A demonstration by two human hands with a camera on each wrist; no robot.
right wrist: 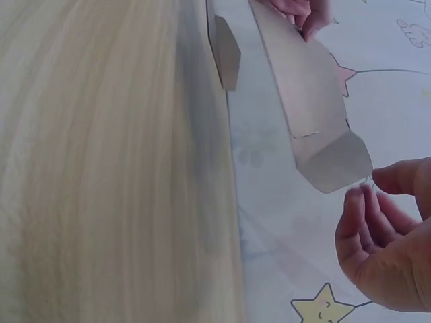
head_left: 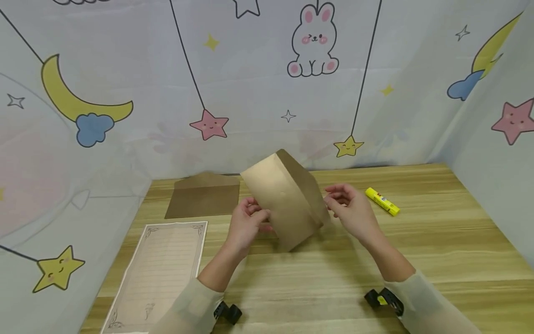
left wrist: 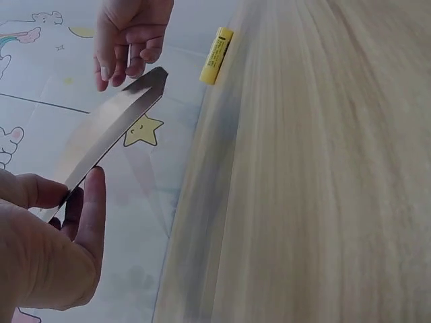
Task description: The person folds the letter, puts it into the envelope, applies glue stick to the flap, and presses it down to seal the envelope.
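A brown kraft envelope [head_left: 279, 195] is held up tilted above the table, its flap [head_left: 302, 181] folded open toward the right. My left hand [head_left: 248, 222] pinches its left side between thumb and fingers, as the left wrist view shows from the edge. At the flap's outer edge is my right hand [head_left: 352, 211], with thumb and fingertips slightly parted and loosely bent. In the right wrist view, the right fingertips [right wrist: 357, 195] come right beside the flap's corner. A second brown envelope [head_left: 204, 202] lies flat at the back left with its flap spread.
A lined letter sheet [head_left: 167, 269] with an ornamental border lies at the left of the wooden table [head_left: 317, 287]. A yellow glue stick [head_left: 382, 202] lies to the right of my right hand. A printed curtain [head_left: 258, 83] hangs behind the table.
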